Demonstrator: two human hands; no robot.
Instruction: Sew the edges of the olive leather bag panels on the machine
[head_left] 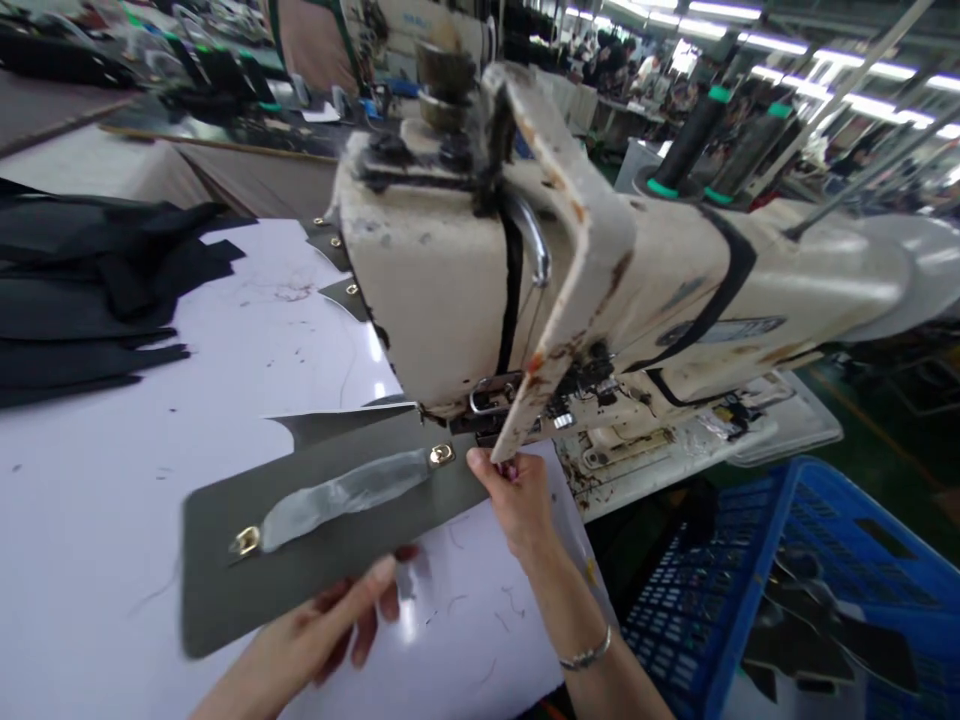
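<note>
A flat grey panel lies on the white table beneath the sewing machine, its right end near the needle area. Along it runs a handle wrapped in clear plastic, with gold-coloured metal fittings at its ends. My right hand has its thumb on the panel's right end and its other fingers curled, gripping the edge close below the machine's guard bar. By the panel's lower edge is my left hand, fingers apart and holding nothing; its fingertips come close to the edge, perhaps touching it.
Black fabric pieces are piled at the left of the white tabletop. More grey pieces with metal fittings lie behind the machine head. At the lower right stands a blue plastic basket with panels inside. Loose thread bits dot the table.
</note>
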